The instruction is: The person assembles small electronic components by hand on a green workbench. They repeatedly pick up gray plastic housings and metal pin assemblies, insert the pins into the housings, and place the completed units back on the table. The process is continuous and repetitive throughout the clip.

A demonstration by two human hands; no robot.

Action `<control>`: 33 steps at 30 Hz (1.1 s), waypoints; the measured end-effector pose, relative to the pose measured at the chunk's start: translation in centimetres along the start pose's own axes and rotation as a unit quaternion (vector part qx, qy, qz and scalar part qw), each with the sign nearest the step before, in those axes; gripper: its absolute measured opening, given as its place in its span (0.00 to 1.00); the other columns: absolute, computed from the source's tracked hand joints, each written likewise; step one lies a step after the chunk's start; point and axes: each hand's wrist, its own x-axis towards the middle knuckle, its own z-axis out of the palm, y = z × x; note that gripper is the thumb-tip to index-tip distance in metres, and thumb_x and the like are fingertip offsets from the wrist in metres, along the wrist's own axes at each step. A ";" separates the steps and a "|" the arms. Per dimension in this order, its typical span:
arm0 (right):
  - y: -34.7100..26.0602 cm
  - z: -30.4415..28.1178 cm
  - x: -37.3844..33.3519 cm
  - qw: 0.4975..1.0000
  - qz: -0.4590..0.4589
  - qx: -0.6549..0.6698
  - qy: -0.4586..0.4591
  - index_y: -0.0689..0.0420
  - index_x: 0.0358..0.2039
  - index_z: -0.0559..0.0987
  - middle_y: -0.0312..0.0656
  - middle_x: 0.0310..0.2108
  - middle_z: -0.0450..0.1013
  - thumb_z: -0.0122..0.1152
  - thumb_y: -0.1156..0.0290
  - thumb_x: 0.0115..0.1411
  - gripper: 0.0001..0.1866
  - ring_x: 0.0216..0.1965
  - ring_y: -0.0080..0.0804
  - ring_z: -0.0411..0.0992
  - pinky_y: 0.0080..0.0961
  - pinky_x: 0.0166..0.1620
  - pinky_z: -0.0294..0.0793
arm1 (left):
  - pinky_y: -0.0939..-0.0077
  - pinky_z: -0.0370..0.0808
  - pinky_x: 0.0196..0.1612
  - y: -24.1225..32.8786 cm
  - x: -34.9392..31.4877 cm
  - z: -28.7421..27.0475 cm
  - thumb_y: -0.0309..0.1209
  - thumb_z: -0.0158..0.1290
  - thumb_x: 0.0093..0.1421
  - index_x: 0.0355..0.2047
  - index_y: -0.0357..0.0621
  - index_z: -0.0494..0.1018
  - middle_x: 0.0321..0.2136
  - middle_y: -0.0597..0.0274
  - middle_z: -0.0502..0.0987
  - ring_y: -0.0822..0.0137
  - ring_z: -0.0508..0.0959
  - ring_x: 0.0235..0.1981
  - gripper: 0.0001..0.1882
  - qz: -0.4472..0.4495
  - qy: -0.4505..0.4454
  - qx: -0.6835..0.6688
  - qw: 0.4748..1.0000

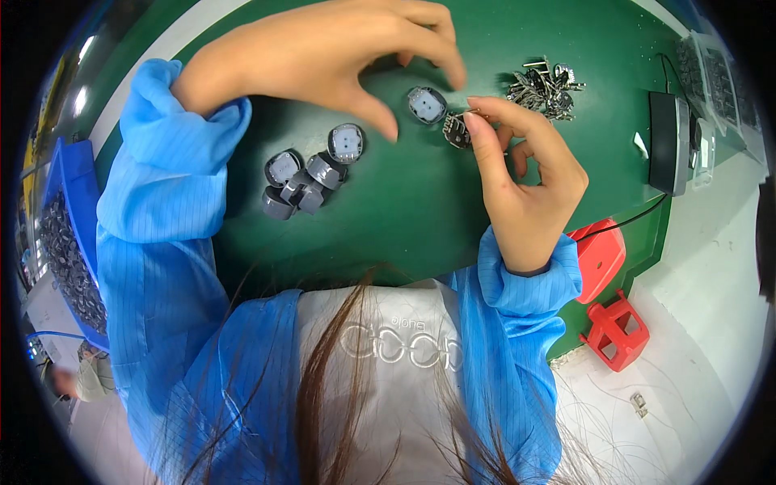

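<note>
My left hand [347, 61] hovers over the green table with thumb and fingers wide apart, holding nothing. Just beyond its thumb lies a round grey casing [427, 105] with a pale inside facing up. Between thumb and forefinger, my right hand [521, 153] pinches a small dark metal part [457, 129] with a slotted, shiny face, close beside that casing. Whether the two touch, I cannot tell. Below my left hand sits a cluster of similar grey casings [305, 187], some tipped on their sides, with another pale-faced casing [347, 143] at its upper right.
A heap of small metal parts [548, 87] lies past my right hand. At the right edge stands a black box-shaped device [668, 144] with a cable. A blue bin [79, 178] full of small dark pieces is at the left. Red plastic stools [617, 330] stand at lower right.
</note>
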 end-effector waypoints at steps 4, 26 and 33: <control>0.2 0.2 0.2 0.999 -0.040 0.009 0.011 0.57 0.32 0.84 0.38 0.28 0.78 0.70 0.81 0.50 0.08 0.27 0.26 0.75 0.22 0.27 0.72 | 0.73 0.72 0.34 -0.5 0.1 1.3 0.25 0.68 0.41 0.38 0.42 0.78 0.42 0.63 0.72 0.63 0.75 0.40 0.20 0.008 0.022 -0.008 1.000; -0.2 1.0 0.4 0.994 -0.101 -0.029 0.041 0.57 0.31 0.81 0.40 0.29 0.77 0.70 0.84 0.45 0.11 0.29 0.37 0.74 0.27 0.33 0.74 | 0.81 0.80 0.37 1.5 0.1 1.9 0.15 0.63 0.48 0.35 0.35 0.75 0.25 0.62 0.80 0.75 0.82 0.30 0.13 -0.168 0.048 -0.291 0.941; 0.4 0.8 1.0 0.973 -0.207 -0.078 0.071 0.57 0.35 0.82 0.39 0.29 0.74 0.69 0.85 0.45 0.15 0.29 0.36 0.73 0.28 0.35 0.74 | 0.82 0.79 0.38 1.5 0.4 1.8 0.16 0.61 0.51 0.36 0.35 0.75 0.28 0.62 0.80 0.75 0.82 0.32 0.11 -0.162 0.065 -0.329 0.928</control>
